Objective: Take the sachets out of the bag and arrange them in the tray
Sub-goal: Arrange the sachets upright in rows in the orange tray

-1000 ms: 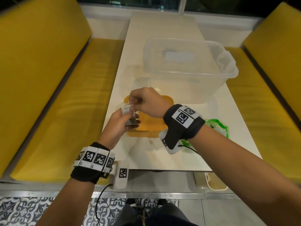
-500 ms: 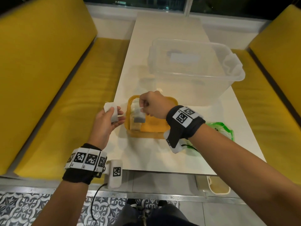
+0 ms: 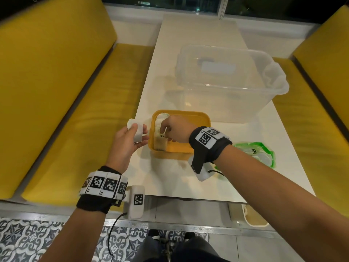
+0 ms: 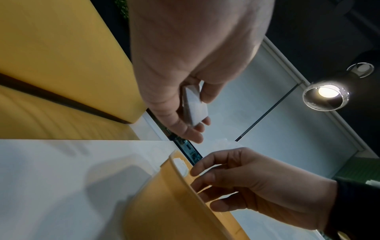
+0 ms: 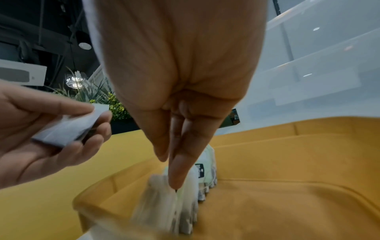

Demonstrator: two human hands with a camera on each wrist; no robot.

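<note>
Reached into the yellow tray (image 3: pixel 200 118) with the right hand (image 3: pixel 175 129), thumb and forefinger closed narrowly on the top edge of a sachet (image 5: pixel 162 191). Looked to be mid-placement, adding it to the row of sachets (image 3: pixel 160 145) standing along the tray's left wall.

Would have done best to lower it upright, parallel to that wall and snug against its neighbour. Should have let go only once the bottom edge met the tray floor. Needed a light touch, since a loosely standing row like this could probably topple with a nudge.

Held a spare sachet (image 3: pixel 137 132) in the left hand (image 3: pixel 124 144), thumb on top and fingers beneath, just left of the tray and clear of its rim. Could not tell whether 1 or 2 lay in that grip.

Left the green bag (image 3: pixel 262 152) flat on the white table (image 3: pixel 188 44), right of the tray beyond the right wrist, well apart from both sets of fingers.
</note>
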